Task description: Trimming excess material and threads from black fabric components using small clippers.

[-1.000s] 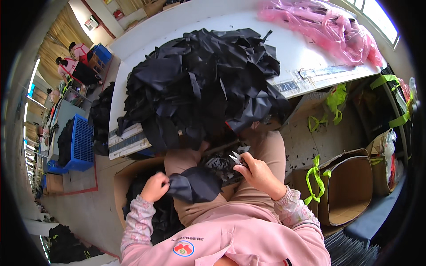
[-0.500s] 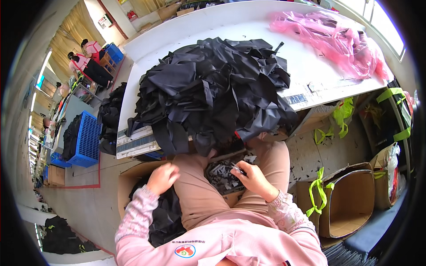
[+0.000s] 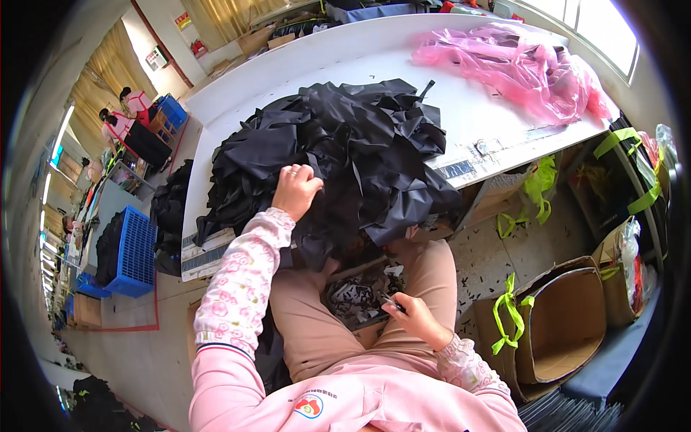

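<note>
A large heap of black fabric pieces lies on the white table in front of me and hangs over its near edge. My left hand is at the near left part of the heap, its fingers bent and closed on a fold of black fabric. Low over my right thigh, my right hand is closed round small thread snips. The snips' metal tip points up and left, and their handles are mostly hidden in the fingers.
Scraps fill a box between my legs. An open cardboard carton with a green tie stands at right. Pink plastic sheeting lies on the table's far right. A blue crate is at left; two people stand farther back.
My left hand has moved up and forward from beside my thigh to the black fabric heap. My right hand stays low with the snips. The view has shifted slightly.
</note>
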Motion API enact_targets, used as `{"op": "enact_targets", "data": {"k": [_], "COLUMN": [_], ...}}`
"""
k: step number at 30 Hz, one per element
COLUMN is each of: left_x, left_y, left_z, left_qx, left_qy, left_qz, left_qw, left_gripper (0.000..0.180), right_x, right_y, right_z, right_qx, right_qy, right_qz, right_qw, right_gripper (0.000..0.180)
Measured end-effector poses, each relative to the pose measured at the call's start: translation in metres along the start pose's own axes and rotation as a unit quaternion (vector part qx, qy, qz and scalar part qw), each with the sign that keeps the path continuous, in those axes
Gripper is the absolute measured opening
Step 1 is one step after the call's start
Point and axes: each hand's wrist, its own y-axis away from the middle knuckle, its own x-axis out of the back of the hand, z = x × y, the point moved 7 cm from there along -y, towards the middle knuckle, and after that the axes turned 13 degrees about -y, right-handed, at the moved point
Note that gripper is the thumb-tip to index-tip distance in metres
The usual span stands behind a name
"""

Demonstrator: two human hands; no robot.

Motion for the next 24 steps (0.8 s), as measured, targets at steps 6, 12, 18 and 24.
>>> {"op": "enact_targets", "data": {"k": [6, 12, 18, 24], "left_x": [0.002, -0.035, 0.063, 0.188], "left_y": [0.000, 0.006, -0.026, -0.004], "left_z": [0.014, -0.005, -0.061, -0.059], "left_qx": [-0.083, -0.042, 0.243, 0.331], "left_qy": [-0.080, -0.062, 0.304, 0.718], "left_qz": [-0.052, -0.091, 0.059, 0.214], "left_qw": [0.992, 0.993, 0.919, 0.574], "left_gripper": [0.043, 0.019, 0.010, 0.035], "right_x": [0.001, -0.022, 0.007, 0.044], "right_y": [-0.007, -0.005, 0.007, -0.007], "right_z": [-0.005, -0.024, 0.007, -0.020], "right_qx": [0.013, 0.073, 0.047, 0.032], "right_qy": [0.024, 0.040, -0.002, -0.125], "right_qz": [-0.001, -0.040, 0.006, 0.053], "right_qw": [1.000, 0.996, 0.999, 0.990], "right_gripper": [0.029, 0.028, 0.021, 0.013]}}
